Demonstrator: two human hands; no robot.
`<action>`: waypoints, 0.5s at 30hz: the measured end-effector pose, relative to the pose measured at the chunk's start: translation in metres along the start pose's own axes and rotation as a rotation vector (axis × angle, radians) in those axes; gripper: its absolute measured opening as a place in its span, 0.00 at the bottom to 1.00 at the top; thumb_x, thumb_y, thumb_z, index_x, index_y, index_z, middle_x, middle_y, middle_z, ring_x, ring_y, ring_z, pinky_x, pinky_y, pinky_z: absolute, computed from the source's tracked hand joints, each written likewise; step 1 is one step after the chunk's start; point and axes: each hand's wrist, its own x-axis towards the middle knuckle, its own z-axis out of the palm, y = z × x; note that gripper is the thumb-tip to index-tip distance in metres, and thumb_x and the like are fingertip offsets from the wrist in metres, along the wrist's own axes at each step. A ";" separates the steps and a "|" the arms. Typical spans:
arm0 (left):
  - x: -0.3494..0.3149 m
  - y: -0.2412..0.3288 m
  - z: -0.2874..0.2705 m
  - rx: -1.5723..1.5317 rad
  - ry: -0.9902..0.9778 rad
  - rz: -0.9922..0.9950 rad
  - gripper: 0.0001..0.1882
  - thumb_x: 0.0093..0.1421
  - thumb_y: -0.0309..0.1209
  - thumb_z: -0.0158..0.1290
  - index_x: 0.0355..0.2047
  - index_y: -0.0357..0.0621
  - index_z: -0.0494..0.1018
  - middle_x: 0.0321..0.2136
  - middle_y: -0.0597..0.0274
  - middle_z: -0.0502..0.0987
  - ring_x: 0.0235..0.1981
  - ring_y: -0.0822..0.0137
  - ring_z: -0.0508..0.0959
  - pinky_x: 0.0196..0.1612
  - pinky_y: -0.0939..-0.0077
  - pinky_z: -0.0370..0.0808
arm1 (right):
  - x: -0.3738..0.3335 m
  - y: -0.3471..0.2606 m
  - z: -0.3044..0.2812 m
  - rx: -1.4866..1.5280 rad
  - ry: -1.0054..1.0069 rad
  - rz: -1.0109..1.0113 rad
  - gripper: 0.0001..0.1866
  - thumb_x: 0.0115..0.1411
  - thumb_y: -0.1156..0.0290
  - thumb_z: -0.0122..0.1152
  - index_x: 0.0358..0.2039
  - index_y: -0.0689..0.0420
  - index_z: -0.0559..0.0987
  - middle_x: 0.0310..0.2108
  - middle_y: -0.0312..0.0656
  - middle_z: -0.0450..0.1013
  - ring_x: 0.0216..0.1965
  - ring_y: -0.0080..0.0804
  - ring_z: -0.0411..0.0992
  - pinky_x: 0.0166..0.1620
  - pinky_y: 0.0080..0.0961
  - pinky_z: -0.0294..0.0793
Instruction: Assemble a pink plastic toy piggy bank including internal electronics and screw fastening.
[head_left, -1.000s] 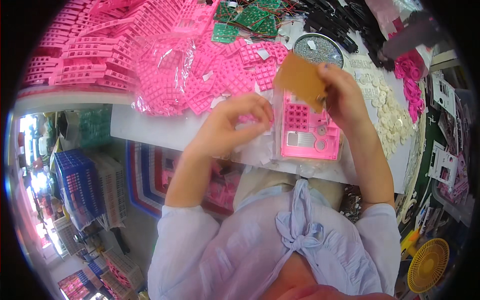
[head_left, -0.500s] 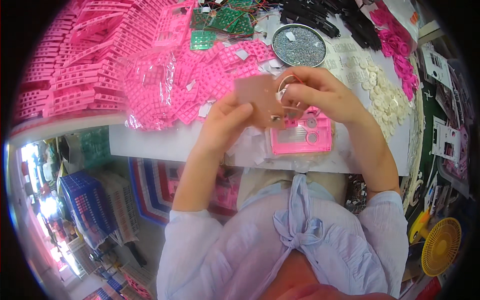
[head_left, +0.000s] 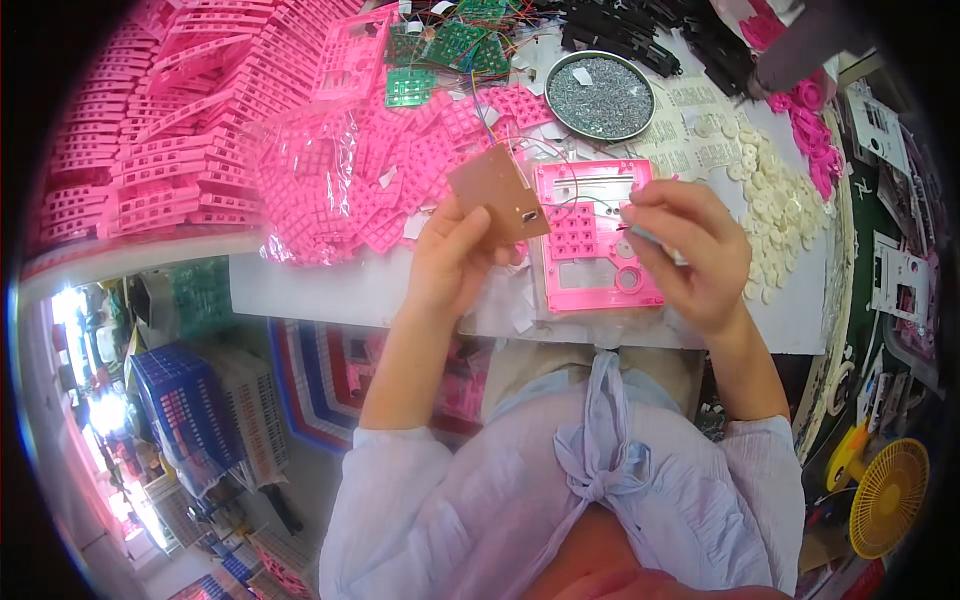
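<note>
My left hand (head_left: pixel 452 255) grips a brown circuit board (head_left: pixel 497 197) by its lower left edge, tilted, with thin wires trailing from it. Over the right side of a pink plastic housing (head_left: pixel 600 297), my right hand (head_left: pixel 695 250) is closed in a pinch on a thin wire (head_left: pixel 590 202) that runs over from the board. Something small and bluish shows between those fingers, too indistinct to name. Inside the housing sits a pink button grid (head_left: pixel 573 232), beside round openings. The board hangs just left of the housing, above the table.
Pink button grids (head_left: pixel 400 165) and stacked pink housings (head_left: pixel 200 130) fill the left. Behind lie green circuit boards (head_left: pixel 465 45), a round tray of small metal parts (head_left: pixel 601 118) and black parts (head_left: pixel 620 35). White discs (head_left: pixel 765 210) lie at right; a yellow fan (head_left: pixel 888 497) stands lower right.
My right hand has moved right and down from beside the board, uncovering the housing. The board has tilted and shifted slightly left in my left hand. A grey shape has come in at upper right.
</note>
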 end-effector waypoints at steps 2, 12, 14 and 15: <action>0.000 -0.002 0.004 0.002 0.045 0.016 0.16 0.69 0.31 0.49 0.54 0.38 0.69 0.41 0.50 0.80 0.26 0.70 0.77 0.34 0.68 0.79 | -0.001 -0.003 0.002 0.018 0.035 -0.063 0.09 0.52 0.76 0.72 0.34 0.61 0.82 0.32 0.39 0.77 0.29 0.21 0.72 0.26 0.18 0.68; -0.011 -0.004 0.012 0.312 0.060 0.220 0.14 0.70 0.29 0.48 0.52 0.36 0.69 0.38 0.52 0.80 0.26 0.70 0.75 0.35 0.71 0.76 | 0.035 0.001 0.007 0.228 0.053 0.409 0.11 0.57 0.68 0.67 0.34 0.62 0.79 0.27 0.40 0.76 0.31 0.25 0.73 0.37 0.22 0.73; -0.009 -0.004 0.020 0.312 0.034 0.213 0.14 0.70 0.29 0.47 0.53 0.36 0.69 0.39 0.51 0.80 0.27 0.70 0.75 0.35 0.70 0.76 | 0.040 0.011 0.019 0.223 -0.181 0.442 0.13 0.58 0.66 0.66 0.38 0.62 0.79 0.26 0.40 0.77 0.28 0.25 0.74 0.35 0.24 0.73; -0.010 -0.002 0.023 0.313 0.027 0.214 0.14 0.70 0.28 0.47 0.53 0.35 0.68 0.39 0.50 0.80 0.27 0.70 0.75 0.35 0.70 0.76 | 0.041 0.017 0.023 0.224 -0.301 0.454 0.14 0.59 0.65 0.65 0.40 0.62 0.79 0.26 0.40 0.77 0.27 0.25 0.74 0.33 0.25 0.74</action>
